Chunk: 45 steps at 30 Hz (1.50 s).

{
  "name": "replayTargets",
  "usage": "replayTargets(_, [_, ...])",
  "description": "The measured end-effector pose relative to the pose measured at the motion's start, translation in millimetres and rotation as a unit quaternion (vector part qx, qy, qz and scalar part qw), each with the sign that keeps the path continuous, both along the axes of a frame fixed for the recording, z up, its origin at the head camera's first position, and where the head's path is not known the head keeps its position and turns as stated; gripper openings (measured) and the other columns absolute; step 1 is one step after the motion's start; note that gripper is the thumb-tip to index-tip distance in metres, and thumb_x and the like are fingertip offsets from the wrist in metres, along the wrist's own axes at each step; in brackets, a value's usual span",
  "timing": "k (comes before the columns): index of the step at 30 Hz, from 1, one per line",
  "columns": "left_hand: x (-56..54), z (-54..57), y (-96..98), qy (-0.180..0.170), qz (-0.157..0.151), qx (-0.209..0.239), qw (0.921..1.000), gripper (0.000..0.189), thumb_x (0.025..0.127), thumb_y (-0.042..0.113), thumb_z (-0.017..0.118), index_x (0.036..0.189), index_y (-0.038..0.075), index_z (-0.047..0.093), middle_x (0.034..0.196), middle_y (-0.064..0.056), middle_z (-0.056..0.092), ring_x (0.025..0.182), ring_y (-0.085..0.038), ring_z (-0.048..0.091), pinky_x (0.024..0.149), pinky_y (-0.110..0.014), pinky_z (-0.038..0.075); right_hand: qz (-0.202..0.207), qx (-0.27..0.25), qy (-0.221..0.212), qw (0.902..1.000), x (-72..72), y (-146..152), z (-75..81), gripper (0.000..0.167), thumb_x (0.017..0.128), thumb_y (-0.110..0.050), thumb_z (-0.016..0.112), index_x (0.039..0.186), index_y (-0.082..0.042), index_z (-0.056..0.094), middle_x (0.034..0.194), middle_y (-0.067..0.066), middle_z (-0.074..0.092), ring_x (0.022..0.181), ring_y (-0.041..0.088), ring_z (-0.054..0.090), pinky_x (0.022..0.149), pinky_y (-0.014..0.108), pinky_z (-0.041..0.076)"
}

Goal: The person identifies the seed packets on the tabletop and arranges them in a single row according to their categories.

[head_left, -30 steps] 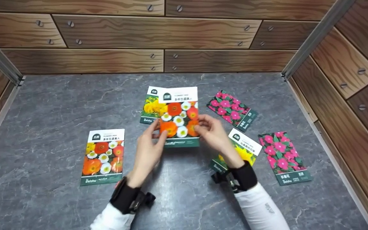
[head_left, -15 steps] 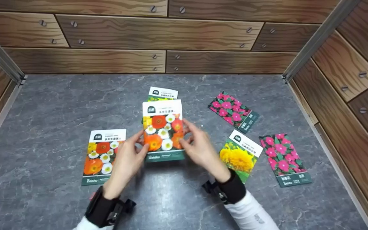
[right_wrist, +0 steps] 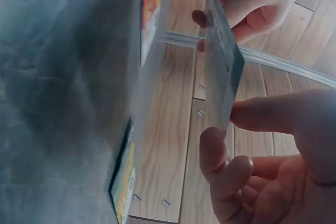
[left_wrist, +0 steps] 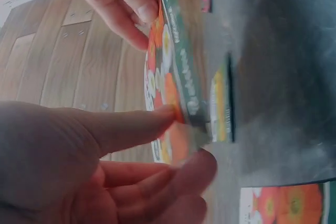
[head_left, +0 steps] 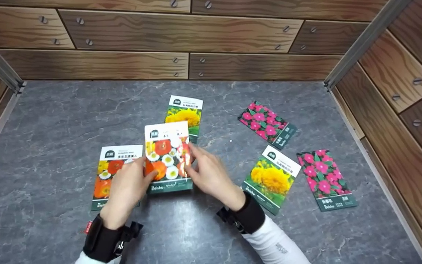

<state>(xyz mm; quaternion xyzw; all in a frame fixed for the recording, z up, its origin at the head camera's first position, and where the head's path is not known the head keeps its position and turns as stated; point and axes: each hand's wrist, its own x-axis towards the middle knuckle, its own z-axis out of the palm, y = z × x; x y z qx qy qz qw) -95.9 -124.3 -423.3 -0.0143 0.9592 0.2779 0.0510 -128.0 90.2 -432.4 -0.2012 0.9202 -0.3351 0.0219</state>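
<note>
Between both hands I hold a flower seed packet [head_left: 169,161] printed with orange, red and white poppies, raised off the grey surface. My left hand [head_left: 127,185] pinches its left edge, thumb on the front and fingers behind. At the opposite edge my right hand [head_left: 211,176] pinches it the same way, as the right wrist view of the packet [right_wrist: 223,56] confirms. A matching poppy packet [head_left: 104,174] lies flat to the left, partly covered by my left hand. Behind the held one lies a yellow-flower packet [head_left: 185,115], its lower left corner overlapped in the head view.
To the right lie another yellow-flower packet [head_left: 273,176] and two pink-flower packets, one farther back [head_left: 264,123] and one nearer the right wall [head_left: 324,176]. Wood-patterned panels [head_left: 123,64] enclose the back and sides. A small red tag [head_left: 88,227] shows beside the left wristband.
Both hands have carried the poppy packet leftward and nearer to me. The yellow-flower packets behind it and at the right are now more exposed, while my left hand covers part of the lying poppy packet.
</note>
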Motion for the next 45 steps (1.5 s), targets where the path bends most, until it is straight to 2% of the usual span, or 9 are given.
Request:
replayTargets(4, [3.0, -5.9, 3.2, 0.004, -0.021, -0.068, 0.9975, 0.045, 0.097, 0.024, 0.076, 0.13, -0.005, 0.067, 0.096, -0.025, 0.074, 0.081, -0.04, 0.07, 0.065, -0.048, 0.055, 0.016, 0.054, -0.021, 0.9982, 1.2, -1.9, -7.4, 0.07, 0.097, -0.021, 0.074, 0.156, 0.002, 0.045, 0.12, 0.015, 0.074, 0.088, 0.025, 0.071, 0.073, 0.034, 0.062])
replayTargets(8, [4.6, -11.0, 5.4, 0.013, -0.022, -0.107, 0.994, 0.035, 0.093, 0.026, 0.081, 0.111, -0.002, 0.071, 0.084, -0.021, 0.071, 0.074, -0.039, 0.069, 0.058, -0.048, 0.053, 0.028, 0.1, -0.06, 0.9928, 2.9, -3.9, -13.2, 0.081, 0.094, -0.032, 0.08, 0.157, 0.003, 0.042, 0.136, 0.019, 0.07, 0.114, 0.036, 0.072, 0.095, 0.05, 0.063])
replayTargets(14, [7.8, -21.3, 14.8, 0.068, -0.026, -0.152, 0.9857, 0.031, 0.084, 0.023, 0.088, 0.079, 0.0, 0.068, 0.07, -0.018, 0.069, 0.063, -0.037, 0.068, 0.052, -0.046, 0.055, 0.04, 0.169, -0.053, 0.9835, 3.3, -4.9, -23.4, 0.08, 0.091, -0.036, 0.083, 0.15, 0.006, 0.05, 0.122, 0.017, 0.073, 0.1, 0.034, 0.074, 0.082, 0.048, 0.063])
replayTargets(20, [10.8, -33.7, 24.8, 0.138, -0.024, -0.184, 0.973, 0.029, 0.079, 0.015, 0.088, 0.069, 0.001, 0.065, 0.063, -0.017, 0.067, 0.057, -0.034, 0.067, 0.049, -0.045, 0.054, 0.042, 0.201, -0.037, 0.978, 4.0, -6.8, -28.9, 0.074, 0.091, -0.036, 0.083, 0.145, 0.006, 0.053, 0.121, 0.017, 0.072, 0.099, 0.035, 0.074, 0.08, 0.048, 0.063])
replayTargets(25, [8.4, -38.0, 26.1, 0.138, -0.028, -0.205, 0.9685, 0.028, 0.079, 0.015, 0.089, 0.093, -0.003, 0.073, 0.081, -0.019, 0.072, 0.07, -0.035, 0.07, 0.053, -0.045, 0.058, 0.05, 0.228, -0.003, 0.9723, 6.5, -7.6, -30.7, 0.072, 0.091, -0.037, 0.083, 0.141, 0.007, 0.057, 0.119, 0.018, 0.07, 0.1, 0.034, 0.072, 0.079, 0.047, 0.064])
replayTargets(29, [4.0, -36.5, 20.6, 0.106, -0.087, -0.166, 0.9765, 0.039, 0.088, 0.01, 0.082, 0.124, 0.0, 0.072, 0.123, -0.026, 0.071, 0.109, -0.042, 0.07, 0.07, -0.053, 0.064, 0.067, 0.229, 0.004, 0.9712, 5.8, -6.5, -30.6, 0.066, 0.09, -0.036, 0.083, 0.141, -0.001, 0.06, 0.135, 0.022, 0.062, 0.119, 0.035, 0.065, 0.09, 0.049, 0.064])
replayTargets(33, [1.6, -32.8, 15.9, 0.04, -0.14, -0.131, 0.9807, 0.039, 0.096, 0.013, 0.075, 0.132, -0.002, 0.069, 0.146, -0.03, 0.06, 0.133, -0.046, 0.061, 0.09, -0.058, 0.063, 0.116, 0.232, 0.002, 0.9659, 1.9, -1.3, -29.7, 0.064, 0.092, -0.036, 0.082, 0.144, -0.006, 0.059, 0.154, 0.022, 0.053, 0.136, 0.036, 0.058, 0.106, 0.05, 0.06])
replayTargets(38, [1.9, -28.3, 13.9, -0.016, -0.153, -0.123, 0.9805, 0.061, 0.094, 0.026, 0.08, 0.144, -0.003, 0.06, 0.157, -0.033, 0.049, 0.145, -0.05, 0.05, 0.107, -0.062, 0.054, 0.149, 0.248, -0.008, 0.9572, 1.2, 2.4, -27.1, 0.078, 0.091, -0.045, 0.081, 0.152, -0.004, 0.054, 0.161, 0.02, 0.048, 0.143, 0.035, 0.055, 0.114, 0.049, 0.055])
replayTargets(45, [3.1, -26.6, 8.8, -0.018, -0.144, -0.143, 0.979, 0.059, 0.092, 0.024, 0.082, 0.139, -0.004, 0.062, 0.154, -0.033, 0.05, 0.141, -0.048, 0.054, 0.098, -0.065, 0.057, 0.158, 0.249, 0.01, 0.9555, 5.0, -4.9, -31.4, 0.082, 0.092, -0.046, 0.079, 0.156, -0.005, 0.049, 0.158, 0.017, 0.051, 0.144, 0.032, 0.053, 0.115, 0.046, 0.055])
